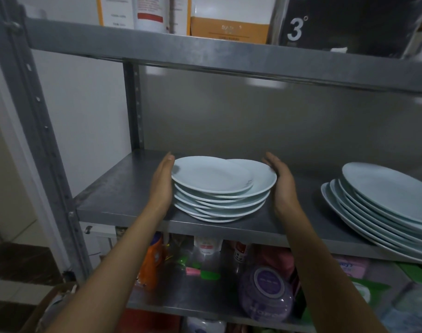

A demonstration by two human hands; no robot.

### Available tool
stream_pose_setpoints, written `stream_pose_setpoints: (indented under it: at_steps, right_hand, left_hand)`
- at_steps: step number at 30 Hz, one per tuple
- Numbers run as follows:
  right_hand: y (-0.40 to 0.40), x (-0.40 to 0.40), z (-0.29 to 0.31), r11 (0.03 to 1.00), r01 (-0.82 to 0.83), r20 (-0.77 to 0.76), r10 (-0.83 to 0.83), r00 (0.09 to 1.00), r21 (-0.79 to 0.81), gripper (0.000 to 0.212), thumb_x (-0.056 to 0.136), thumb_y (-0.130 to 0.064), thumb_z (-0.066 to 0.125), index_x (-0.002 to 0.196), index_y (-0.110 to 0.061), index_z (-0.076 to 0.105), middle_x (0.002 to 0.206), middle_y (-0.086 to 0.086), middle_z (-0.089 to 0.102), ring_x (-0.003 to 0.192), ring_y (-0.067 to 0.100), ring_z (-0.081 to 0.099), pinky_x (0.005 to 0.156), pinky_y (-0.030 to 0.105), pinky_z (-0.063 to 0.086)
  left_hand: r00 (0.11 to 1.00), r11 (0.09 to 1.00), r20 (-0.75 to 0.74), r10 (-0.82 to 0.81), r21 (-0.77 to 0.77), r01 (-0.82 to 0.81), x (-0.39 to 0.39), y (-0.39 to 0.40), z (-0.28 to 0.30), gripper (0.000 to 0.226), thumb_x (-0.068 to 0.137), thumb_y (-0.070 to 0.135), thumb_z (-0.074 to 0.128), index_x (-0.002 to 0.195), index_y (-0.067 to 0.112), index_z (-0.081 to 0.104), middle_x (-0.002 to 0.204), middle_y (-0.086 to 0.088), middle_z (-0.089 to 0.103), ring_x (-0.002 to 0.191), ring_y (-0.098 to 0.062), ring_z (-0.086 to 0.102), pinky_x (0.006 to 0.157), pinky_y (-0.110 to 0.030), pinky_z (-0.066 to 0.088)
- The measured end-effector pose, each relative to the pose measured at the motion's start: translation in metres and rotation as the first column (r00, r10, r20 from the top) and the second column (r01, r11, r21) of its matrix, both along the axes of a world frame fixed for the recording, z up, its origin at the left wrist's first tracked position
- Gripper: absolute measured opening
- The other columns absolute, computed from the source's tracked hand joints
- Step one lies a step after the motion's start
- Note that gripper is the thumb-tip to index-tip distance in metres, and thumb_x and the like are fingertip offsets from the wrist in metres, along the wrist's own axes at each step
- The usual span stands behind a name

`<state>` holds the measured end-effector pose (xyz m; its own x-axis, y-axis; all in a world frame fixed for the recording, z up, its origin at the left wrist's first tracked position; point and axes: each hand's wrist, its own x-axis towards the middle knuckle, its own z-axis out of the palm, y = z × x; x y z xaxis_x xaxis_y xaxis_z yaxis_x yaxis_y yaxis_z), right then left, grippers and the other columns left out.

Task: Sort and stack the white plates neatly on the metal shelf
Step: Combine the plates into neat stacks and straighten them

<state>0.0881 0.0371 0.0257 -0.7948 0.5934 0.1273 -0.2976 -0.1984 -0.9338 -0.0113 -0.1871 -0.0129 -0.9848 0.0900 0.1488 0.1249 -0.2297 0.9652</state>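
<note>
- The small stack (220,191) sits mid-shelf (113,188), between both hands; its top plates slip toward 3 o'clock
- Left hand (163,182), flat, touches it at 9 o'clock; right hand (280,181), flat, at 3 o'clock, equally near
- Big stack (383,200) leans far off at 3 o'clock

Stack of small white plates (219,188) on the grey metal shelf (123,188), near its front edge; rims misaligned, the upper plates shifted left and right. A second, fanned stack of larger white plates (383,207) lies well apart at right.
</note>
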Motion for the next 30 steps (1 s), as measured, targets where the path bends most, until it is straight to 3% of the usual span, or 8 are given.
stream_pose_setpoints:
  at_steps: [3,7,12,17,21,26,30]
  right_hand:
    - [-0.007,-0.004,-0.004,0.997,-0.029,-0.006,0.029,1.000,-0.072,0.053,0.086,-0.043,0.056,0.130,-0.014,0.057,0.126,0.004,0.063,0.109,0.019,0.062,0.095,0.034,0.049]
    - [-0.010,-0.007,-0.011,0.994,-0.065,0.024,0.067,0.997,-0.092,0.031,0.094,-0.038,0.050,0.097,-0.012,0.066,0.086,0.005,0.073,0.078,0.020,0.069,0.073,0.032,0.053]
    - [-0.009,-0.015,-0.020,0.995,-0.077,0.034,0.079,0.996,-0.057,0.029,0.092,-0.039,0.053,0.089,-0.016,0.071,0.088,0.008,0.075,0.081,0.024,0.071,0.076,0.035,0.054]
    - [-0.008,-0.019,-0.026,0.996,-0.080,0.015,0.080,0.997,-0.034,0.030,0.092,-0.039,0.052,0.079,-0.018,0.070,0.080,0.000,0.075,0.078,0.019,0.070,0.081,0.037,0.053]
    - [-0.010,-0.021,-0.029,0.997,-0.058,0.027,0.060,0.998,-0.042,0.037,0.090,-0.043,0.053,0.071,-0.019,0.075,0.088,0.007,0.075,0.086,0.026,0.071,0.089,0.044,0.052]
    - [-0.016,-0.017,-0.023,0.997,-0.047,0.058,0.051,0.997,-0.064,0.045,0.087,-0.044,0.054,0.105,-0.003,0.062,0.112,0.021,0.065,0.106,0.038,0.061,0.096,0.051,0.047]
    - [-0.013,-0.013,-0.016,0.995,-0.054,0.073,0.060,0.996,-0.083,0.076,0.066,-0.051,0.064,0.128,-0.007,0.055,0.117,0.019,0.065,0.109,0.036,0.062,0.098,0.050,0.047]
  left_hand:
    - [1.000,1.000,-0.006,-0.003,0.028,0.004,0.002,0.003,0.005,0.063,0.077,0.066,0.050,0.130,0.033,0.057,0.132,0.005,0.060,0.120,-0.017,0.056,0.108,-0.045,0.039]
    - [1.000,0.999,-0.013,0.005,0.038,-0.005,0.004,0.006,0.007,0.035,0.090,0.049,0.047,0.108,0.029,0.070,0.111,0.003,0.071,0.106,-0.018,0.064,0.102,-0.045,0.045]
    - [1.000,0.999,-0.002,0.022,0.036,-0.022,-0.003,0.007,0.000,0.053,0.080,0.057,0.051,0.118,0.024,0.067,0.116,0.000,0.069,0.110,-0.021,0.063,0.103,-0.049,0.044]
    - [1.000,0.999,-0.013,0.025,0.028,-0.024,-0.001,0.009,0.000,0.052,0.078,0.057,0.048,0.114,0.025,0.068,0.114,-0.001,0.070,0.107,-0.023,0.064,0.101,-0.051,0.046]
    - [0.999,0.999,0.017,0.035,0.040,-0.035,0.001,0.011,-0.002,0.057,0.074,0.059,0.047,0.114,0.024,0.067,0.112,-0.002,0.070,0.105,-0.023,0.065,0.099,-0.050,0.048]
    - [0.999,0.999,0.012,0.051,0.017,-0.051,0.005,0.013,-0.002,0.049,0.080,0.055,0.044,0.109,0.023,0.069,0.109,-0.002,0.071,0.104,-0.023,0.065,0.099,-0.049,0.048]
    - [1.000,1.000,0.004,0.003,-0.028,-0.003,0.002,0.006,0.003,0.047,0.088,0.053,0.042,0.111,0.020,0.068,0.109,-0.003,0.071,0.103,-0.022,0.065,0.098,-0.045,0.048]
